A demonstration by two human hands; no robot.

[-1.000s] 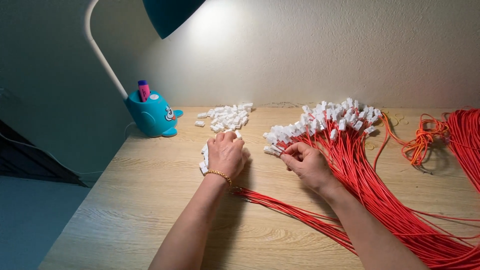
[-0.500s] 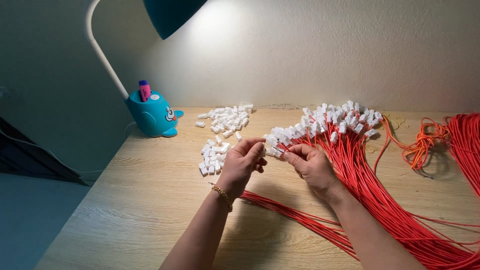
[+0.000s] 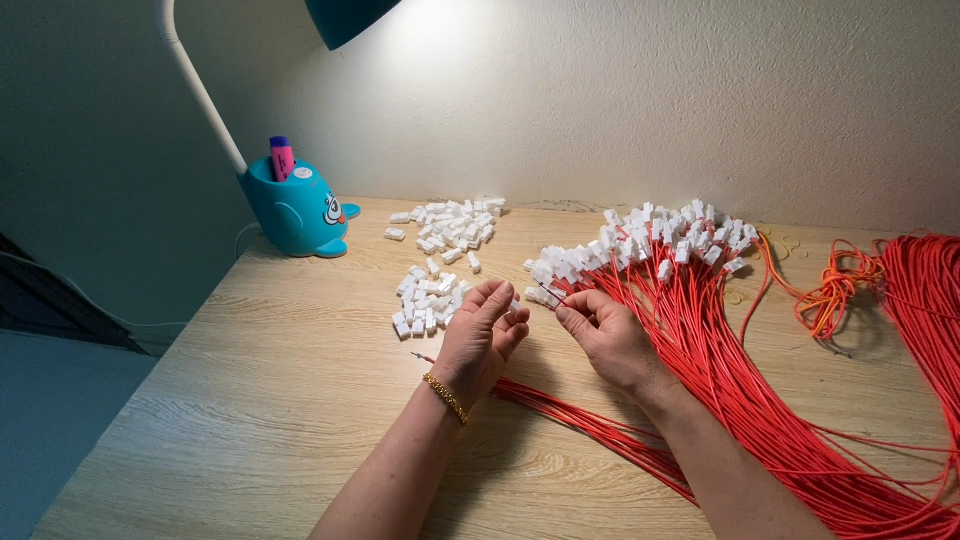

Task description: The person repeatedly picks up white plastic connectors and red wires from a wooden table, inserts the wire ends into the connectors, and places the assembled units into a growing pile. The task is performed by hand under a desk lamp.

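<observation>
My left hand (image 3: 482, 335) is raised over the desk with a small white plastic connector (image 3: 516, 303) pinched at its fingertips. My right hand (image 3: 606, 335) is beside it, pinching the tip of a red wire (image 3: 549, 292) aimed at that connector. A loose heap of white connectors (image 3: 425, 300) lies just left of my left hand. Behind my right hand spreads a big bundle of red wires (image 3: 700, 340) whose ends carry white connectors (image 3: 650, 238). More red wires (image 3: 560, 410) run under my wrists.
A second pile of white connectors (image 3: 450, 222) lies farther back. A teal whale-shaped pen holder (image 3: 295, 208) with a pink marker stands at the back left under a desk lamp (image 3: 345, 15). Orange wire (image 3: 835, 290) and more red wire (image 3: 925, 290) lie at the right. The wooden desk (image 3: 250, 400) meets the wall.
My left hand left the connector heap and rose toward my right hand with one connector. My right hand drew a wire end out of the bundle to meet it.
</observation>
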